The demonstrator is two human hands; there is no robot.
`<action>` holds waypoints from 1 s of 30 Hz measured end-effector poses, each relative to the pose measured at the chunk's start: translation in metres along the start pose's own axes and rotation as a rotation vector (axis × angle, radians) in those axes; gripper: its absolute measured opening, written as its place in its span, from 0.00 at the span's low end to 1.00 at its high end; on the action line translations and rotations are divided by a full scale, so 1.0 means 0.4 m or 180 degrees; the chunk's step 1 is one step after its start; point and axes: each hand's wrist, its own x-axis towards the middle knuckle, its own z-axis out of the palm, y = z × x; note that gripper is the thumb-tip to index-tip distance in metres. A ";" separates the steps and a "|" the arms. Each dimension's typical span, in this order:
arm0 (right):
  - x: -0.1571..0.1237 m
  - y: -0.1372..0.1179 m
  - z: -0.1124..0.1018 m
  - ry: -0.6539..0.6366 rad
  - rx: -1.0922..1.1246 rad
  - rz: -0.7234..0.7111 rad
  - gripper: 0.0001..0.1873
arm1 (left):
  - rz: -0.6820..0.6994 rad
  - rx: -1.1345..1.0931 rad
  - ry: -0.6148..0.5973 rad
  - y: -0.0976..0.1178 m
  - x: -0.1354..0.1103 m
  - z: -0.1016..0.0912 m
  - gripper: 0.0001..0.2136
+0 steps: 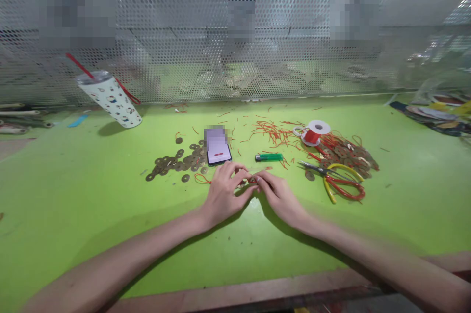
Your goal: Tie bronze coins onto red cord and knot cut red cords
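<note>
My left hand (226,189) and my right hand (277,194) meet low over the green table, fingertips pinched close together. Between them is a red cord with a coin on it, mostly covered by the fingers. The cord's loop (201,178) sticks out to the left of my left hand. Just beyond my left hand lies a phone (219,153) with its screen lit. A green lighter (270,157) rests beyond my right hand. To the right are scissors (333,174) with one yellow and one red handle. Loose holed coins (186,161) lie left of the phone.
A spool of red cord (315,132) stands beside a pile of coins with red cords (344,153). Red cord scraps (270,131) litter the table (147,234). A patterned tumbler (114,99) with a red straw is at the back left. A perforated metal screen (176,58) closes the far side.
</note>
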 end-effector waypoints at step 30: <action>0.029 0.043 -0.071 0.0785 0.0220 0.0319 0.20 | -0.0401 0.0477 -0.0669 -0.019 -0.009 -0.005 0.05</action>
